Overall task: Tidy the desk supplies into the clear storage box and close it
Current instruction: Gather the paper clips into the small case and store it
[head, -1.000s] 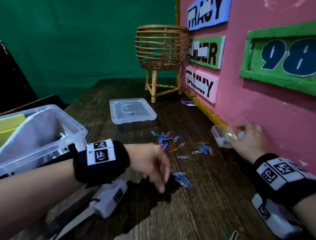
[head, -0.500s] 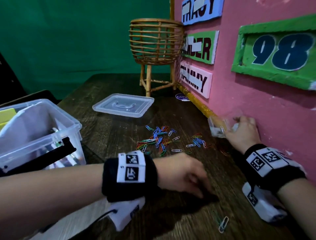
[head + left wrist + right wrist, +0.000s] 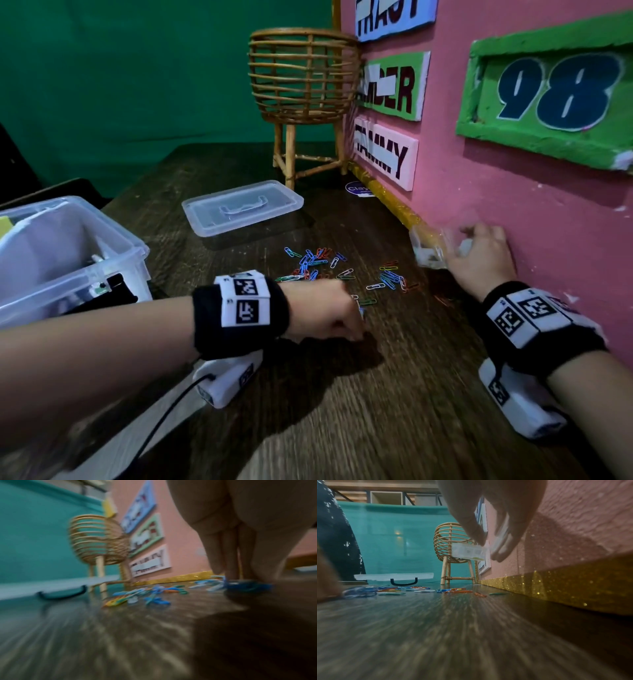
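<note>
Left hand: the left hand (image 3: 322,313) is lowered to the wooden desk (image 3: 394,411), knuckles up; its fingers (image 3: 229,555) are pointed down and closed together on a small bunch of blue paper clips (image 3: 247,586), which is touched at the fingertips.
Right hand: the right hand (image 3: 479,260) is kept near the pink wall (image 3: 513,192); a small clear case (image 3: 428,251) is gripped between thumb and fingers and is held above the desk, not touching it.
Loose paper clips: a scattered pile of coloured paper clips (image 3: 318,262) is seen on the desk between the two hands, just beyond the left hand.
Clear storage box: the clear storage box (image 3: 113,253) is placed at the left, uncovered, with papers inside.
Lid: the lid (image 3: 241,210) is laid flat on the desk behind the clips, well apart from the box.
Rattan basket: a rattan basket (image 3: 301,78) on legs is found at the back corner.
</note>
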Motion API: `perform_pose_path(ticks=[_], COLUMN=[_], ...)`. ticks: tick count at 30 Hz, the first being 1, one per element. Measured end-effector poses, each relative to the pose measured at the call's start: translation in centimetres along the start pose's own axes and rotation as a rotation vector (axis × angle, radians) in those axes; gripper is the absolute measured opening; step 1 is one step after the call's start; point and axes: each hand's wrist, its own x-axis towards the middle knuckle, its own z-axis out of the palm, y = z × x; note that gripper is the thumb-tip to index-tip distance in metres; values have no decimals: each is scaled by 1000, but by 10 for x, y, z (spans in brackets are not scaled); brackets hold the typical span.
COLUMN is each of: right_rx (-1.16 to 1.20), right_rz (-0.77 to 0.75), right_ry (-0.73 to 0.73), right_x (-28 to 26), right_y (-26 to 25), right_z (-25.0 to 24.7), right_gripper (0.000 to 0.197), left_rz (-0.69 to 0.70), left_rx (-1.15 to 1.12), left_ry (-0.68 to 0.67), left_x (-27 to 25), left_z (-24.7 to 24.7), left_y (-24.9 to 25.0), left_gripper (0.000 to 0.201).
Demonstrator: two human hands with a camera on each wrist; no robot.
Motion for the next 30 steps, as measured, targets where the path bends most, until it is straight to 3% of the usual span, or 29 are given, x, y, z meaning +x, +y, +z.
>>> perform_pose_path(ticks=[1, 3, 7, 9, 11, 13, 16, 20, 22, 24, 26, 28, 30], right_rx=[4, 13, 62, 127, 159, 158, 10, -465, -558, -648, -655, -530, -412], right_rz=[-34, -138, -362, -442, -496, -505, -326, 247, 324, 213, 4, -139, -162], right_ry=[-25, -126, -317, -346, -367, -412, -507, -574, -664, -792, -927, -1033, -1031], right_x=[-1, -4, -20, -31, -39, -43, -46, -43, -42, -43, -44, -46, -47], right_y=[-1, -4, -23, -37, -49, -54, -45, -27, -26, -28, -33, -40, -44], right_z=[0, 2, 12, 19, 24, 25, 27, 30, 27, 28, 29, 28, 27], right_gripper=[42, 37, 40, 39, 38, 43, 73, 107, 111, 107, 98, 90, 87], left_rz=[-59, -127, -409, -556, -654, -736, -905, -1077, -1101, -1102, -1087, -1058, -1035], left_rx=[-29, 46, 11, -85, -239, -404, -526, -414, -361, -330, -304, -309, -292], left_ry=[16, 181, 393, 320, 236, 268, 372, 417, 438, 442, 452, 490, 521], left_x=[-3, -4, 4, 11, 14, 13, 4, -13, -16, -15, -12, -8, -5], left_z=[10, 6, 0, 0, 3, 3, -4, -21, -19, -12, -5, -3, -4], left_y=[-5, -8, 1, -1, -6, -15, -30, -47, -51, -51, -48, -47, -50], left_gripper=[29, 28, 56, 60, 48, 31, 21, 19, 20, 20, 20, 20, 21])
